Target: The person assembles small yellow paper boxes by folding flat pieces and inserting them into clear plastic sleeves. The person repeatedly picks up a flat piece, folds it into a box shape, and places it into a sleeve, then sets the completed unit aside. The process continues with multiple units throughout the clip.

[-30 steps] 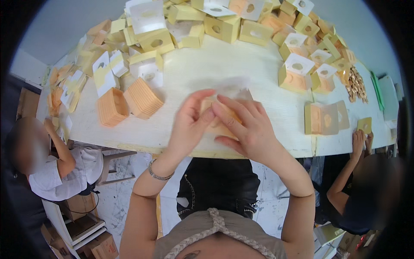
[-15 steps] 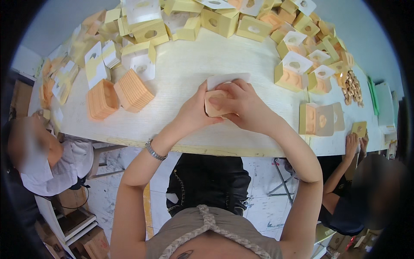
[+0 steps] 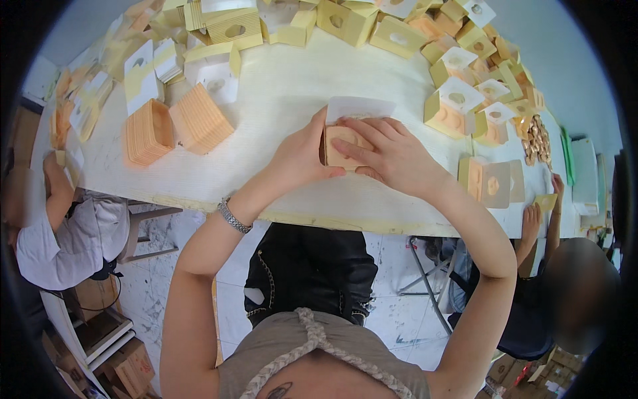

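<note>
A small box (image 3: 325,149) with its white-lined lid (image 3: 359,108) raised at the far side is held between my hands, just above the table. My left hand (image 3: 302,147) wraps round its left side, thumb near the front. Inside the box lies a peach-coloured moulded tray (image 3: 342,136). My right hand (image 3: 392,151) grips the tray and box from the right, some fingers along the far edge and one pressing on the tray's face. The right side of the box is hidden under this hand.
Two stacks of peach trays (image 3: 147,133) stand to the left. Several yellow boxes (image 3: 400,36) crowd the back, with filled open boxes (image 3: 452,110) at the right. Gold pieces (image 3: 537,141) lie at the far right. Co-workers sit on both sides; one holds a yellow box (image 3: 546,201).
The tray sits lower and flatter in the box, and my right fingers have spread further across it. The right co-worker's hands have moved apart; the left co-worker now reaches onto the table.
</note>
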Demonstrator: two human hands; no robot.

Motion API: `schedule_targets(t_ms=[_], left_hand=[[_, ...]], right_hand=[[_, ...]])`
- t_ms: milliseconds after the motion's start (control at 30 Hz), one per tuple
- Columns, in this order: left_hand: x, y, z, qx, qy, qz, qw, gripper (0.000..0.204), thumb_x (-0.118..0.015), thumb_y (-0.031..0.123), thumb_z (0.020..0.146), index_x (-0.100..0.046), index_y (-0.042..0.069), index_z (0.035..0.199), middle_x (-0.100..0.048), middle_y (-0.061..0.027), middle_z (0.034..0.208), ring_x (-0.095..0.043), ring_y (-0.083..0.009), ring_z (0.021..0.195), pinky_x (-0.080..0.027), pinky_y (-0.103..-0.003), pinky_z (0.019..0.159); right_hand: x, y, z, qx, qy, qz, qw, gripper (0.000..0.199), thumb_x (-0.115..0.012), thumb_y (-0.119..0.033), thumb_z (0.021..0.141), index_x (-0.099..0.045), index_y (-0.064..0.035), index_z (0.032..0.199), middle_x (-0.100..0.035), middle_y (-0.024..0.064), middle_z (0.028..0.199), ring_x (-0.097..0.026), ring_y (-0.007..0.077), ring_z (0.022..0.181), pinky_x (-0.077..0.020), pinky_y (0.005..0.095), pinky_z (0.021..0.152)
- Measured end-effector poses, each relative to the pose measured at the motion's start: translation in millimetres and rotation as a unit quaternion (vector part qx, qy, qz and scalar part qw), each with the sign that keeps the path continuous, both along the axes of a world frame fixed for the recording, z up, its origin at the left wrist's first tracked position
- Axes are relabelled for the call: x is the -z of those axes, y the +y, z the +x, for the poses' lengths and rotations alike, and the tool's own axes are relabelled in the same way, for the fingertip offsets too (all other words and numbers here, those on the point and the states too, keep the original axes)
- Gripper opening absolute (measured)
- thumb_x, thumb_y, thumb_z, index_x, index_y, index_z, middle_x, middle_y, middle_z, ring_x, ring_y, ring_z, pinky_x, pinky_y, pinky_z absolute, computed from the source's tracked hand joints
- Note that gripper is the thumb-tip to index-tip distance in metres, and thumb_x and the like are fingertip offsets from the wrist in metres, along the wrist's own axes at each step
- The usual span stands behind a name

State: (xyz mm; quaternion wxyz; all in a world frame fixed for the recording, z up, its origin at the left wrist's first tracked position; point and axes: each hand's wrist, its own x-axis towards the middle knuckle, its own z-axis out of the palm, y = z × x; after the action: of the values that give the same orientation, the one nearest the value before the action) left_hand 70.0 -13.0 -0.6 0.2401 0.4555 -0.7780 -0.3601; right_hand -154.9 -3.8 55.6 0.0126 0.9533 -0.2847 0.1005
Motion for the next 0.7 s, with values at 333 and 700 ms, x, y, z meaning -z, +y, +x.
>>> schedule_targets(t_ms=[333,700], left_hand=[[6,0,-3,-0.005,-0.024,-0.024,0.999,0.116,-0.092,0.035,0.060,-0.022,-0.003,0.146,-0.058,-0.0253,0.124,-0.060,-0.0409,0.111,-0.051,-0.041,0.090],[3,1,-6,0.022,-0.008,-0.027,0.999,0.110,-0.090,0.035,0.062,-0.027,-0.002,0.145,-0.060,-0.0245,0.121,-0.061,-0.0396,0.110,-0.051,-0.041,0.089]], right_hand=[[13,13,1,0.039,-0.010,-0.074,0.996,0.043,-0.064,-0.015,0.075,-0.068,-0.0121,0.118,-0.058,0.0108,0.132,-0.056,0.0244,0.112,-0.0487,0.0339,0.092],[1,35,-2,0.080,0.046,-0.069,0.993,0.041,-0.059,-0.009,0.081,-0.065,-0.0103,0.122,-0.063,0.0104,0.127,-0.059,0.0240,0.110,-0.0528,0.0316,0.083]])
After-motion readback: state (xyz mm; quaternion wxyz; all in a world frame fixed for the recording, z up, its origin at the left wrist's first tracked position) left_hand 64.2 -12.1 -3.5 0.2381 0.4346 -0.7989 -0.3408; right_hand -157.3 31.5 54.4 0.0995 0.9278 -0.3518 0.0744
